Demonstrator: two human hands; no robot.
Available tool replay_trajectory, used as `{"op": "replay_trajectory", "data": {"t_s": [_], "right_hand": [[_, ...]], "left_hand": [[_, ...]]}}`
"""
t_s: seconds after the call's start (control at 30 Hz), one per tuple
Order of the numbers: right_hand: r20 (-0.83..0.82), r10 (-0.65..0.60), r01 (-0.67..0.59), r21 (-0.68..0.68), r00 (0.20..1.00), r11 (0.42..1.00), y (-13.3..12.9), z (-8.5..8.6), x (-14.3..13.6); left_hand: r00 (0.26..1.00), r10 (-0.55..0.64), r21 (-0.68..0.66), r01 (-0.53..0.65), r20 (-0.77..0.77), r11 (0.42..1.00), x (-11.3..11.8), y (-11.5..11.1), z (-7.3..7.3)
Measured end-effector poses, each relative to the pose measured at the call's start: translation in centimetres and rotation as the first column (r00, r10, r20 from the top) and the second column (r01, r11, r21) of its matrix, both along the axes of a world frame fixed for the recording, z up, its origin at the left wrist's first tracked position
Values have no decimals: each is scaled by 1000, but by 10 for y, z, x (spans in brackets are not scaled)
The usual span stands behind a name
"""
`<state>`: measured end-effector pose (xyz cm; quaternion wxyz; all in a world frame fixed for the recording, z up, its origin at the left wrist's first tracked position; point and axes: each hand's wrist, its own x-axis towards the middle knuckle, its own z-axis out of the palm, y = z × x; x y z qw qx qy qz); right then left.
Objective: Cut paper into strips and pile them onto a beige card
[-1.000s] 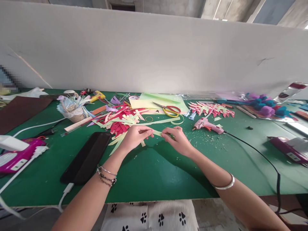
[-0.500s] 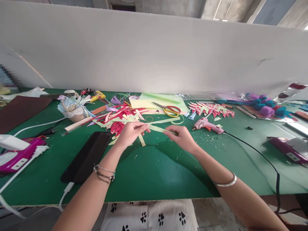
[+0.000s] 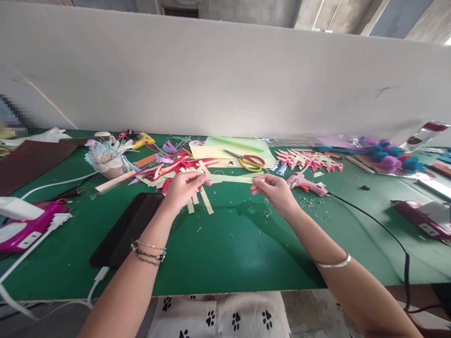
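Observation:
A pale green paper strip (image 3: 232,179) is stretched between my two hands, above the green tabletop. My left hand (image 3: 186,188) pinches its left end between thumb and fingers. Its right end is gripped the same way by my right hand (image 3: 273,190). Behind my left hand lies a heap of red, pink and pale green paper strips (image 3: 169,168), some partly hidden by the hand. Scissors (image 3: 251,163) with yellow and red handles rest on pale yellow paper (image 3: 207,151) beyond the strip. A pink glue gun (image 3: 310,183) lies just right of my right hand.
A black phone (image 3: 123,234) on a charging cable lies by my left forearm. Purple power strips (image 3: 31,230) stand at both sides. Woven red-and-white paper pieces (image 3: 306,160) sit behind the glue gun, whose black cord (image 3: 373,218) runs rightward. A white partition (image 3: 225,80) backs the table.
My hands have moved apart and slightly up, so more of the pale green strip shows between them. The left pinch stays near the heap; the right hand has shifted right.

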<state>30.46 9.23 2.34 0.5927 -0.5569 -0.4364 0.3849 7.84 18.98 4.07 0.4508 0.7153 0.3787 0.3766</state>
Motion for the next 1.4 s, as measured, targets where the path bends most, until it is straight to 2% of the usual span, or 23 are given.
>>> {"op": "replay_trajectory", "data": {"t_s": [0.2,0.33,0.4,0.47,0.57,0.63,0.87,1.0,1.07,1.13,1.2,1.23,1.33,1.4], "right_hand": [[-193,-24,19,-27,981,999,2,0,3],[-215,-6,3,-17,977,1000,1,1,3],[-147,-16,15,-9,989,1000,1,1,3],[-13,-51,51,5,999,999,1,1,3],[204,-100,94,39,974,995,0,3,3],[284,-104,90,60,953,994,-1,5,2],[386,-129,93,110,913,990,-8,13,-2],[394,-70,43,77,917,996,-8,13,0],[405,-19,10,25,914,1000,-6,10,1],[439,41,-15,-62,897,998,-3,7,2],[553,91,-4,-156,828,988,-1,2,0],[643,108,26,-196,759,980,0,0,-1],[887,153,180,-253,436,951,6,-1,-3],[948,182,213,-240,260,947,14,1,-4]], "left_hand": [[999,18,13,-18,26,1000,-3,5,-1],[999,36,32,-37,37,999,-3,6,0],[998,38,37,-40,40,999,-3,5,1],[998,43,39,-44,47,998,-2,4,2],[996,63,45,-66,67,997,-2,3,3],[994,74,38,-77,77,996,-2,2,4],[997,55,-47,-53,58,997,-5,4,2],[998,58,-75,-59,-17,995,-6,4,4],[992,62,-28,-65,-106,997,-5,3,4],[975,119,106,-100,-187,989,-3,2,3],[954,183,276,-114,-239,954,1,0,0],[943,197,346,-97,-269,933,4,-1,-3],[897,187,468,25,-400,883,10,-4,-12],[868,193,506,75,-458,859,12,-5,-16]]}}
